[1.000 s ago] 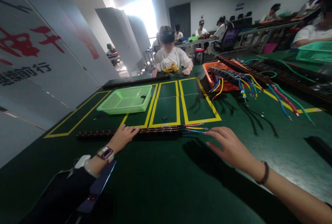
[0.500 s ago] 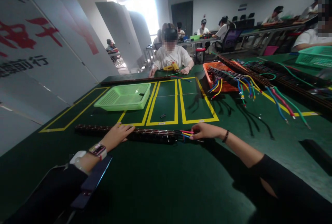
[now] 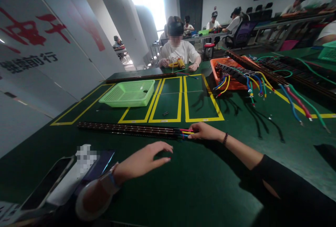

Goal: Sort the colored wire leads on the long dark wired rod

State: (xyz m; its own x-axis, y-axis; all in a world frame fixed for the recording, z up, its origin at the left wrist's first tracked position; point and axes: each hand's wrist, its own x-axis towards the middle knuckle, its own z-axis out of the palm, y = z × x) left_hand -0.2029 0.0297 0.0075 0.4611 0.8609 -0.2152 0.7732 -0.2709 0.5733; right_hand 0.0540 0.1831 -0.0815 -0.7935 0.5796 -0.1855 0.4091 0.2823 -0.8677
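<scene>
A long dark strip lies across the green table in front of me, with short red, yellow and blue wires sticking out of its right end. My right hand rests at that end, its fingers closed on the wires. My left hand hovers palm down over the bare table nearer to me, fingers spread and holding nothing, a little short of the strip. A watch sits on my left wrist.
A light green basket stands beyond the strip inside yellow tape boxes. An orange tray and more strips with coloured wires lie at the right. A person sits opposite. A phone lies near left.
My left hand has lifted off the strip and come back toward me and to the right. My right hand stays on the wires at the strip's end.
</scene>
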